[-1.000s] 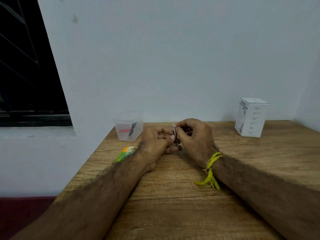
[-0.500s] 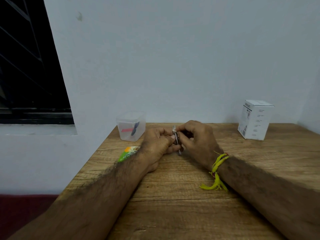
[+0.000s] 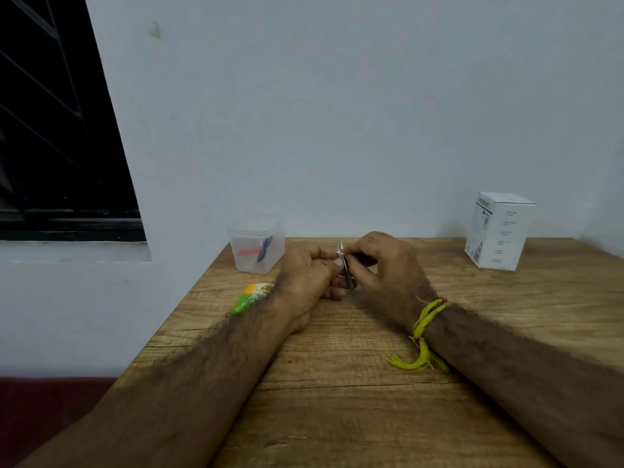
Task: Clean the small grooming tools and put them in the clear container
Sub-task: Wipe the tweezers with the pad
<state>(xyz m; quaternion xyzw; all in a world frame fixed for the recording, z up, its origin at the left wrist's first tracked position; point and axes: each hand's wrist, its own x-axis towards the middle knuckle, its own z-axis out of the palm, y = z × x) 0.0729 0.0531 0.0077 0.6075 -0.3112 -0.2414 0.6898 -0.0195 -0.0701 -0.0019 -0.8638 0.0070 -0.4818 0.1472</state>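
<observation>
- Closest to me, both forearms run in over the wooden table (image 3: 337,417), a yellow-green thread band (image 3: 426,327) tied at the right wrist.
- The hands meet mid-table. I see the left hand (image 3: 309,276) curled round a thin metal grooming tool (image 3: 345,265), pinching it near the top, while the right hand (image 3: 388,268) pinches the same tool from the other side — possibly with a scrap of white wipe at its upper end, too small for me to be sure.
- The tool stands nearly upright between the fingertips, long axis top to bottom, its lower tip just clear of the left fingers.
- Half tucked behind the left forearm lies a green and orange packet (image 3: 251,295).
- Now the relation that counts — the clear container (image 3: 256,243) sits beyond and to the left of the hands, by the wall, so I judge the left hand nearer for the drop. It looks lidless, though I can't be certain; something pink and something dark already lie inside.
- Far right, well apart, stands a white box (image 3: 499,231).
</observation>
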